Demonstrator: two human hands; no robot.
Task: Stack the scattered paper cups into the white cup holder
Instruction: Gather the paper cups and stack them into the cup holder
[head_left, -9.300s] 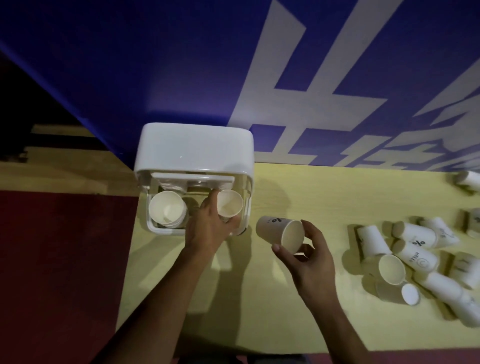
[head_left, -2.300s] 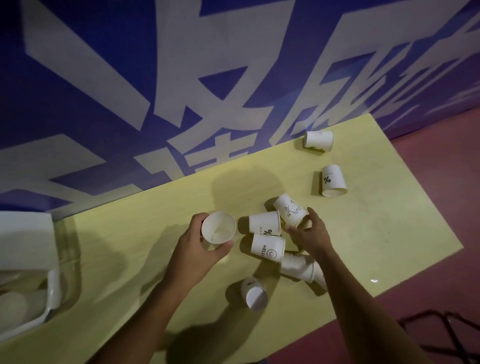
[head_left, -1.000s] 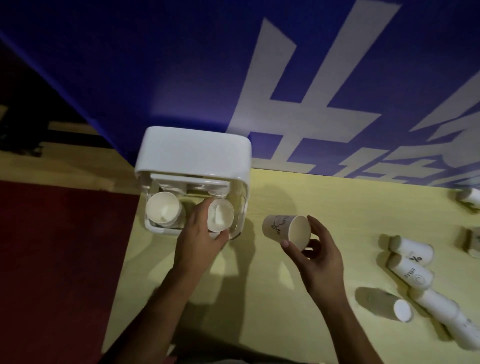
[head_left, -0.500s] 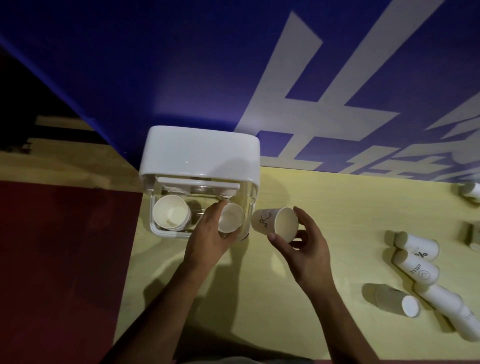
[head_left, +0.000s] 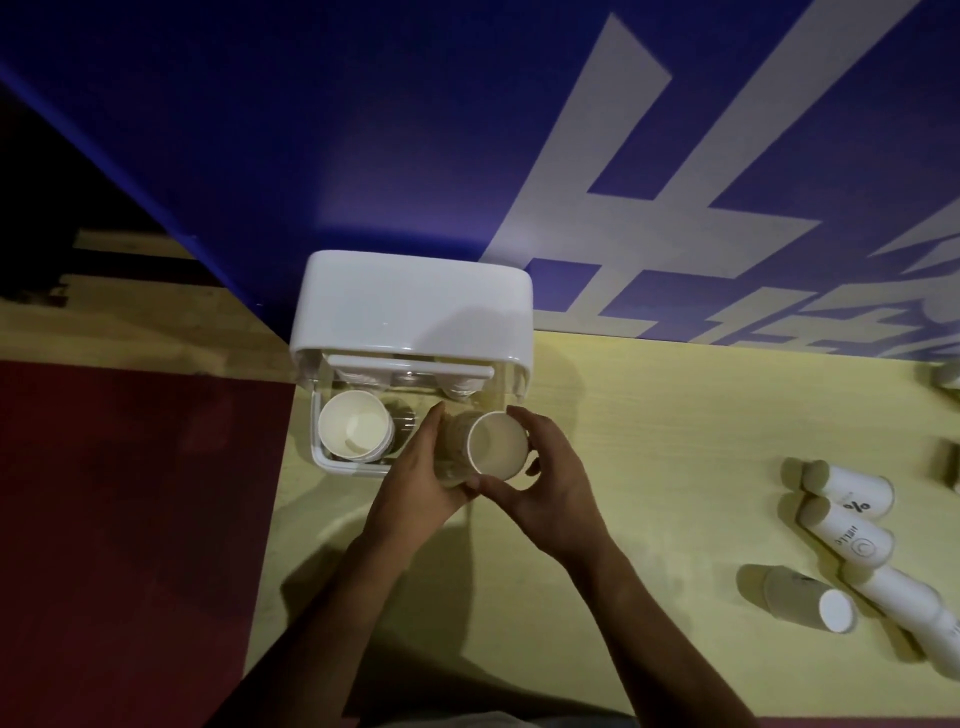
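The white cup holder (head_left: 410, 306) stands at the table's back left corner, its clear front open toward me. A stack of paper cups (head_left: 355, 433) sits in its left slot. At the right slot, my right hand (head_left: 545, 493) holds a paper cup (head_left: 497, 444), mouth facing me, pressed into the cups that my left hand (head_left: 415, 488) grips from the left side. Both hands touch at the cup's lower edge. Several loose cups lie on their sides at the right: one with a percent mark (head_left: 852, 491), one with a smiley (head_left: 847, 530), one with its base toward me (head_left: 808, 605).
The yellow table (head_left: 649, 441) ends just left of the holder, with dark red floor (head_left: 130, 493) beyond. A blue wall with white lettering (head_left: 675, 208) runs behind. More cups (head_left: 924, 618) reach the right frame edge.
My right hand has carried its cup left from beside the holder to the right slot, meeting the cup in my left hand. The left hand stayed at the slot.
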